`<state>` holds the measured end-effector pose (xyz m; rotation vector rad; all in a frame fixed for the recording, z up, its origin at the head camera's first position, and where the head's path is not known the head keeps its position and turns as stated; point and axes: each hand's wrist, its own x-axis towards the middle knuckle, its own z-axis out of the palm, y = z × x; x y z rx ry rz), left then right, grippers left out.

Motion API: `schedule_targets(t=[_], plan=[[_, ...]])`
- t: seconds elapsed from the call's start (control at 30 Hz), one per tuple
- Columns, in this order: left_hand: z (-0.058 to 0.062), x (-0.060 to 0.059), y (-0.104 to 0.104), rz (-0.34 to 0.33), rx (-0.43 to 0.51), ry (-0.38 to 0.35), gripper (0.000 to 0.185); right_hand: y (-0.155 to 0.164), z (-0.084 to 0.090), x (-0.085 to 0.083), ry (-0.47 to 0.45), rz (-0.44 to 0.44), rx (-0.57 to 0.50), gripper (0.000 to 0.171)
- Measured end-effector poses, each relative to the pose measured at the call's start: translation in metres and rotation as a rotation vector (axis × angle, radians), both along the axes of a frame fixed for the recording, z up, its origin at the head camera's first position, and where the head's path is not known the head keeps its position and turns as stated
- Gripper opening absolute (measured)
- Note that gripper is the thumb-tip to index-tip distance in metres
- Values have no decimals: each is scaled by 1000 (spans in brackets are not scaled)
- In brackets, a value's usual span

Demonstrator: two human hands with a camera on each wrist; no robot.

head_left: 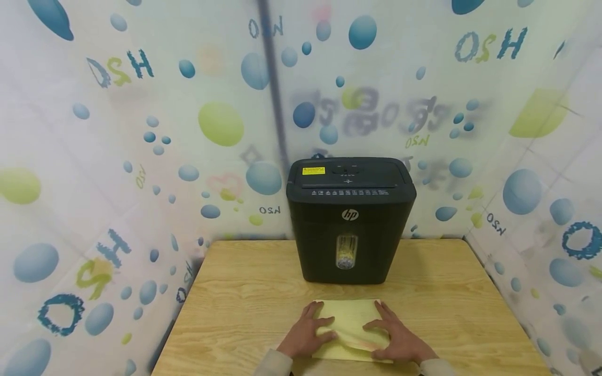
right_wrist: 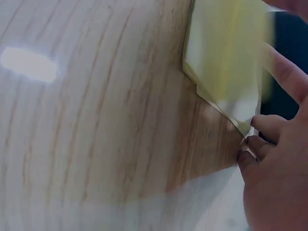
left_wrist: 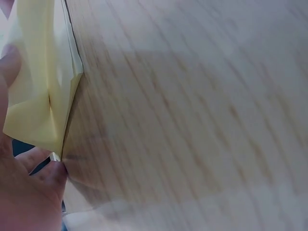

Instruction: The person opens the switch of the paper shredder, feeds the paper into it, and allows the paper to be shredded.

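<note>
Fingers of left hand spread and laid flat on the yellow paper; fingers of right hand likewise splayed, pressing down. From the wrist views, fingertips hooked under or against a lifted paper edge on both sides; can't tell whether actually pinching.

Paper flat on the table near the front edge, centred, directly in front of the shredder. Looks like a folded sheet or thin stack: layered edge and a crease visible in the left wrist view, bent corner in the right wrist view.

Handling judgement: very light, floppy, no stiffness beyond the fold. Likely slides easily on the smooth wood grain under flat palms. Creases and tears readily. Best purchase at side edges or a lifted corner, thumb under, fingers on top; gripping the middle only buckles it.

Surroundings: black shredder upright at the back of the table, feed slot on top, small window in front showing shreds, yellow label on the lid. Apart from the paper, a gap of bare table between. Printed plastic curtain with bubbles enclosing three sides, close to the table edges.

Obstructions: nothing between hands and shredder. Slot sits high above the paper. Curtain close on the sides.
</note>
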<state>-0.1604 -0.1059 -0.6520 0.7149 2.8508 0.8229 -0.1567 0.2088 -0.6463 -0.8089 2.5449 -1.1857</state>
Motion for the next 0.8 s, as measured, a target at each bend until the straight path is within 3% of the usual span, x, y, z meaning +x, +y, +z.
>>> schedule_targets(t=[0.13,0.2,0.4,0.47,0.67,0.8], plan=[[-1,1,0,-3,15,-21,57,0,-1,1,37,-74,2,15],[-2,1,-1,-8,14,-38,59,0,-2,1,61,-130,11,9],[-6,-2,-7,-50,34,-86,72,0,-5,-2,44,-251,-2,18],[-6,-4,-9,-61,69,-82,66,0,-5,-4,21,-292,-19,18],[1,-14,-14,-44,199,-27,31,-4,3,-7,-103,-446,-58,44],[9,-19,-16,-10,254,-40,28,-6,11,-10,-182,-523,-119,40]])
